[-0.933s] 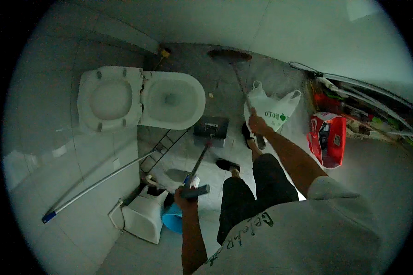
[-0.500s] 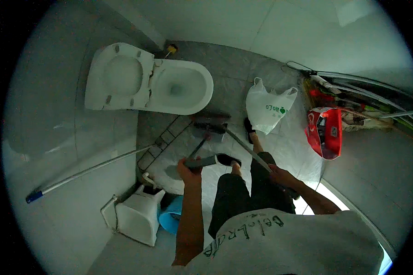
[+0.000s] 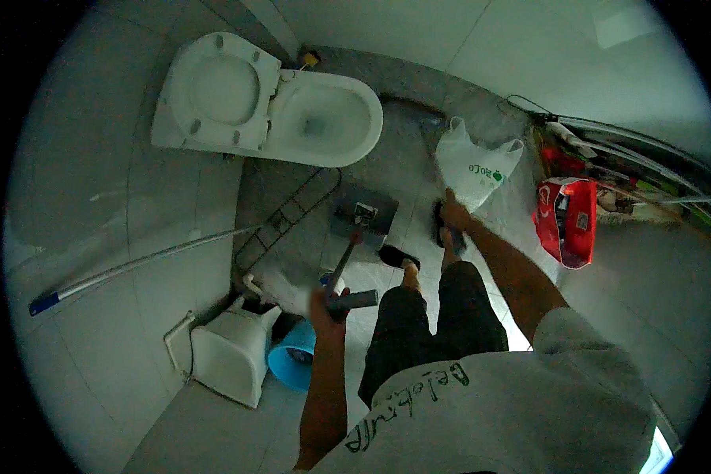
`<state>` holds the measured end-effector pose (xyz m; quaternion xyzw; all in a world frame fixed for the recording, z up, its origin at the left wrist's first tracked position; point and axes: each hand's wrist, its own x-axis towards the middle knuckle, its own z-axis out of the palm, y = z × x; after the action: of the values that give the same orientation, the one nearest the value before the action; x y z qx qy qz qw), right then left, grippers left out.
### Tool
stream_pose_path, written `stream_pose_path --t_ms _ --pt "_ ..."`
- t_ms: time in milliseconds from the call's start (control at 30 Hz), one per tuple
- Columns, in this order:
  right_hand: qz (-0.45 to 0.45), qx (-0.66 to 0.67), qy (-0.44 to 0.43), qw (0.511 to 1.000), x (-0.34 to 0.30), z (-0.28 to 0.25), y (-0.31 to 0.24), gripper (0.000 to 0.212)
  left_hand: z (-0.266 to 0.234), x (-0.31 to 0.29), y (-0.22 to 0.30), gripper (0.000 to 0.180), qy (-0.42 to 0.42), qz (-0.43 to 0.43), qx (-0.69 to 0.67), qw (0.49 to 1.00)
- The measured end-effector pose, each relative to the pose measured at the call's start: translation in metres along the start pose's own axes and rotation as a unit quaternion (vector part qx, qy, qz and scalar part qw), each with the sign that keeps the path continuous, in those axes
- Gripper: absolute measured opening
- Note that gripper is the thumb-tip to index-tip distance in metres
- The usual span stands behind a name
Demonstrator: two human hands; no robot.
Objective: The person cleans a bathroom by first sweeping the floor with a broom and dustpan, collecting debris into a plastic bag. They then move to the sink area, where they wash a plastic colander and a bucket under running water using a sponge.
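Note:
My left hand (image 3: 325, 310) is closed round the grey handle of a long-handled dustpan (image 3: 381, 215). The dustpan rests on the floor tiles in front of the toilet, with a small piece of litter in its pan. Further right, my right hand (image 3: 453, 215) grips the stick of a broom (image 3: 419, 108). Its dark head, blurred, lies on the floor between the toilet bowl and a white plastic bag (image 3: 475, 166). Part of the broom stick is hard to make out beside the bag.
The white toilet (image 3: 324, 118) stands at the far left, lid up. Near the left wall are a wire rack (image 3: 288, 209), a leaning pole (image 3: 142, 268), a white basin (image 3: 229, 355) and a blue bucket (image 3: 292, 355). A red bag (image 3: 578, 225) and long poles line the right wall.
The broom head has moved from over the dustpan to the far floor beside the toilet. My right hand went forward with the stick; the dustpan's litter now shows.

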<state>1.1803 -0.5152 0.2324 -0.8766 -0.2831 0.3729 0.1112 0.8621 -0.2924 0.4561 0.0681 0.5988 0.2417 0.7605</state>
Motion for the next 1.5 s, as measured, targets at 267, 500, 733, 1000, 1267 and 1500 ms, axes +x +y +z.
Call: stream_pose_path --t_ms 267,500,733,1000,1267,1500 --pt "0.140 0.212 -0.255 0.933 -0.232 -0.013 -0.007 0.052 0.005 0.024 0.001 0.032 0.013 0.018 0.036 0.999" --pt "0.277 0.348 -0.210 0.871 -0.302 -0.099 -0.017 0.053 -0.025 -0.004 -0.010 0.032 -0.013 0.046 0.116 0.992" --pt "0.299 0.329 0.026 0.895 -0.256 -0.185 0.147 0.052 -0.003 -0.046 -0.051 0.022 0.022 0.046 0.121 0.991" --pt "0.281 0.414 0.129 0.856 -0.307 -0.268 0.215 0.047 0.005 -0.080 -0.128 0.025 0.054 0.057 0.066 0.995" --pt "0.013 0.251 0.053 0.966 -0.234 -0.246 0.273 0.055 0.008 -0.124 -0.209 0.018 0.036 0.059 0.062 0.996" --pt "-0.032 -0.030 0.009 0.999 -0.041 -0.108 0.314 0.064 -0.017 -0.150 -0.279 0.019 0.053 0.032 0.007 0.998"
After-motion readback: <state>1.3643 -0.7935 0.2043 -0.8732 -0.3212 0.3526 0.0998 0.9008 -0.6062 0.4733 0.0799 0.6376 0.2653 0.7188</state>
